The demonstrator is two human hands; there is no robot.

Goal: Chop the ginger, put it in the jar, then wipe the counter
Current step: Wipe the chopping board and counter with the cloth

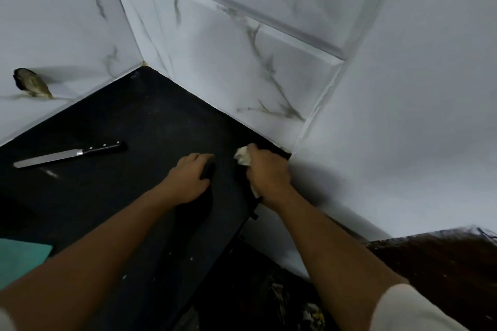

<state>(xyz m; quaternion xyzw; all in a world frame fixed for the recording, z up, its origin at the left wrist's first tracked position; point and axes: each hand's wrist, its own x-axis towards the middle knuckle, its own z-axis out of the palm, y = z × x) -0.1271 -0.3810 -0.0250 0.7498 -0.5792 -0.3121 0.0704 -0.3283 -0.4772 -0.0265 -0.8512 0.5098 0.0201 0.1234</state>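
Evidently the wiping stage was under way: a crumpled pale cloth (pixel 243 157) sat bunched in the right hand (pixel 269 174), whose fingers were clenched round it, pressing it onto the black counter (pixel 139 121) at its far right edge, just beside the marble-patterned wall (pixel 255 62). Neither ginger nor jar showed anywhere, so chopping and filling were probably done, though that could not be confirmed. Much of the dark surface, with pale specks near its front edge, looked left to wipe. The left hand (pixel 188 177) rested on the counter near the cloth, its fingers lying over a dark shape; whether they gripped anything could not be told. Farther left a knife (pixel 70 154) lay flat, well apart from both hands, and a teal board (pixel 24 258) poked in at the lower-left corner. Both would likely need lifting or wiping around.
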